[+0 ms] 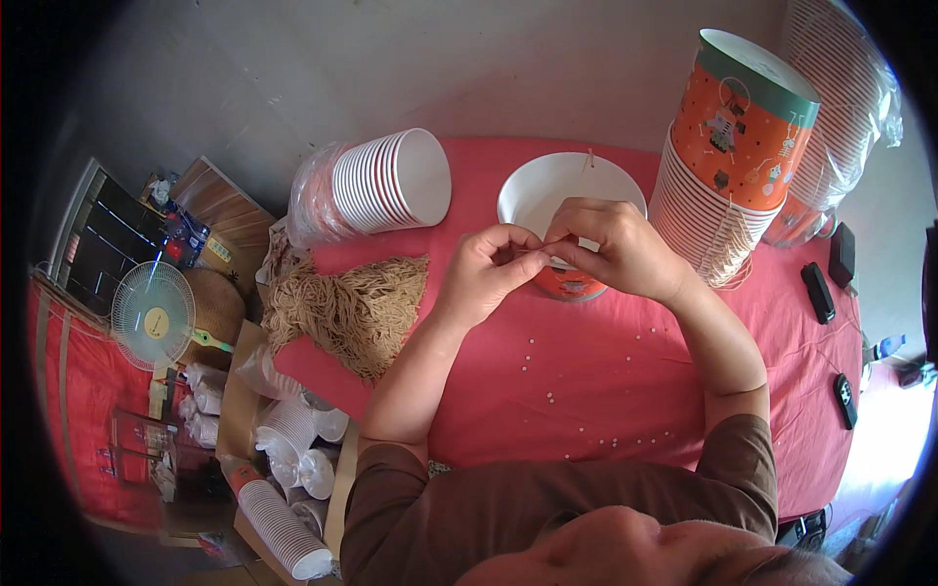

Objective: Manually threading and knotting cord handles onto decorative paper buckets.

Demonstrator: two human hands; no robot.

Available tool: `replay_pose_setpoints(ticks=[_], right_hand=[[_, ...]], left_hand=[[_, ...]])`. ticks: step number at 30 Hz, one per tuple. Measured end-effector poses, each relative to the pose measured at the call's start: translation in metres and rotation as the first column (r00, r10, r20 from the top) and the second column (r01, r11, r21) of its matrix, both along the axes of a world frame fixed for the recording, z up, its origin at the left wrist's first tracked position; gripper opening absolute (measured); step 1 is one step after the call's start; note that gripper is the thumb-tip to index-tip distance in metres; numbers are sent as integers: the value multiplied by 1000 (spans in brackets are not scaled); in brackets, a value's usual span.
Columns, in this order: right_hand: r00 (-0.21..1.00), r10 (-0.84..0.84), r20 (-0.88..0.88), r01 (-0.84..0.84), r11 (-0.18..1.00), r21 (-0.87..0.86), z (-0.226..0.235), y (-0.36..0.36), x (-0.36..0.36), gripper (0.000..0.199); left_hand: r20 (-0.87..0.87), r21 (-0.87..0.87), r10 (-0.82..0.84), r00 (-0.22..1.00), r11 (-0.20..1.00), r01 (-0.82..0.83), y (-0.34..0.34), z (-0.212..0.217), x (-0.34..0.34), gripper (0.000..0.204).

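Observation:
A white-lined paper bucket (522,195) with an orange outside stands upright on the red-covered table. A short end of tan cord (590,159) sticks up at its far rim. Over the near side of the bucket my left hand (493,272) and my right hand (618,244) meet, fingertips pinched together. Between them shows a thin bit of cord; most of it is hidden by the fingers. My right hand covers part of the bucket's opening and near rim. To the left of my left forearm lies a heap of tan cords (352,308).
A stack of nested white buckets (391,181) lies sideways at the back left. On the right rises a tall bucket stack (747,127), tan cords hanging from its side. White beads or pellets (550,397) dot the red cloth (489,391). A remote control (844,400) lies near the right edge.

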State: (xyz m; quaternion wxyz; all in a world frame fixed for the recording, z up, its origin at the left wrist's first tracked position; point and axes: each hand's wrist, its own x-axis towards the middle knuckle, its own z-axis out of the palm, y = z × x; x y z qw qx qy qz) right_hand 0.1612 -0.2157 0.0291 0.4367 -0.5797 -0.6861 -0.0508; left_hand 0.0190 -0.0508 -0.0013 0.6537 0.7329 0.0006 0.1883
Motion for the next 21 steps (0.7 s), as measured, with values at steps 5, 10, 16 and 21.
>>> replay_pose_setpoints(ticks=[5,10,16,21], right_hand=[[997,-4,-73,-1,998,-62,-3,1,1,7],[985,43,-168,-66,988,-138,-4,2,1,9],[912,73,-403,-155,972,-174,-5,1,1,13],[839,30,-543,-237,919,-315,4,-4,1,15]], left_hand=[[56,95,31,998,995,-36,-7,2,0,8],[254,407,101,962,891,-201,-10,2,1,10],[424,476,75,903,830,-292,-9,0,4,12],[486,460,63,872,829,-317,-11,-1,5,14]])
